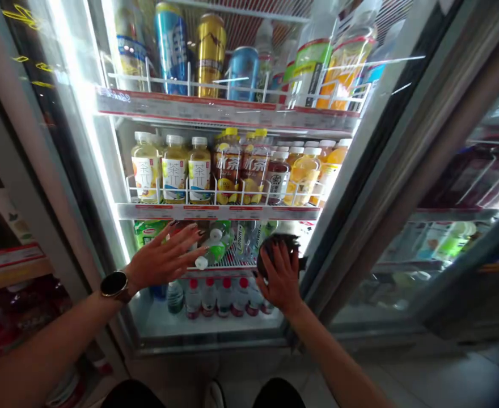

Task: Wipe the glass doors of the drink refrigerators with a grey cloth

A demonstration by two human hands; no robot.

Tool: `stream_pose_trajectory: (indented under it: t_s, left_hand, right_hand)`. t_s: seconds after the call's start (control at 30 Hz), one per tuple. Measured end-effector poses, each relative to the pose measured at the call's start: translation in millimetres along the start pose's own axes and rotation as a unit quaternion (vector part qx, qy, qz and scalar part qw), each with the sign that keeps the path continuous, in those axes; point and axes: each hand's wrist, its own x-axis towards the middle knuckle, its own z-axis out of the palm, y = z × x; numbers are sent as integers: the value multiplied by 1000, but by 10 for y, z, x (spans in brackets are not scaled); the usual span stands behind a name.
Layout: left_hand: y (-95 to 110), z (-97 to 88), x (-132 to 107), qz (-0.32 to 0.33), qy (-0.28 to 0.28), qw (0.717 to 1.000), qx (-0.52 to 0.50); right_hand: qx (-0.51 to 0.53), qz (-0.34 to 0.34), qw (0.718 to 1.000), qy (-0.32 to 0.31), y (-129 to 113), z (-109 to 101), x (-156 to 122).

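Note:
My left hand (166,258), with a watch (114,284) on the wrist, is stretched out with its fingers apart at the third shelf of a drinks fridge. Just beyond its fingertips, clear bottles with white caps (202,262) and green labels lie on their sides. My right hand (282,277) has its fingers curved over a dark round object (266,258) at the right end of that shelf. Its kind is unclear, as the hand covers part of it. Clear bottles with "WAVE" labels (241,238) lie between the two hands.
Tea and juice bottles (199,170) stand behind a wire guard on the shelf above. Cans (170,48) and larger bottles fill the top shelf. Red-capped bottles (225,297) stand at the bottom. A metal door frame (360,226) runs along the right side.

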Motion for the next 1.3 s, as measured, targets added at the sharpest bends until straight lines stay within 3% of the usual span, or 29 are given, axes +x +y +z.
stream_pose_trajectory:
  t_s: [0.17, 0.23, 0.33, 0.4, 0.5, 0.57, 0.6, 0.67, 0.83, 0.9, 0.93, 1.0, 1.13, 1.2, 1.23, 1.3]
  left_hand:
    - [4, -13, 19, -4, -4, 1000, 4]
    - [4, -11, 17, -4, -7, 1000, 5]
    - [2, -7, 7, -2, -10, 1000, 8]
    - [0, -5, 1, -1, -10, 1000, 8]
    - [0, -5, 1, -3, -6, 1000, 4]
    - [2, -8, 8, -4, -2, 1000, 0]
    - [4, -10, 13, -3, 1, 1000, -2]
    - [5, -16, 24, -3, 5, 1000, -3]
    - [3, -31, 38, -4, -4, 1000, 9]
    - [3, -32, 36, -2, -7, 1000, 14]
    - [4, -30, 32, -1, -7, 1000, 16]
    - [7, -21, 24, -1, -7, 1000, 17]
    - [10, -6, 14, -2, -4, 1000, 9]
    - [9, -6, 16, -1, 0, 1000, 5]
    - [8, -8, 19, -1, 2, 1000, 4]
    - [8, -12, 24, -1, 4, 1000, 5]
  right_hand:
    - [-17, 80, 992, 97, 522, -310, 1110]
    - [-24, 91, 990, 108, 566, -302, 1251]
    - [-35, 100, 989, 108, 358, -107, 831]
    - [-36, 103, 990, 86, 96, 56, 235]
    - [-16, 67, 998, -8, -277, 193, -655]
    - [-4, 26, 997, -69, -391, 187, -926]
    - [-2, 15, 996, -83, -392, 160, -908]
    - [-6, 19, 998, -68, -303, 68, -565]
    - [8, 95, 993, 75, 3, -169, 1034]
    - [5, 103, 989, 103, -19, -170, 1357]
    - [1, 100, 989, 110, -72, -140, 1379]
    - [-6, 88, 990, 106, -240, -32, 1158]
    - [-1, 11, 999, 36, -616, 197, 202]
    - [10, -32, 999, -3, -711, 226, -116]
    - [15, -46, 999, -19, -723, 211, -160]
    - [15, -47, 998, -39, -687, 129, 11]
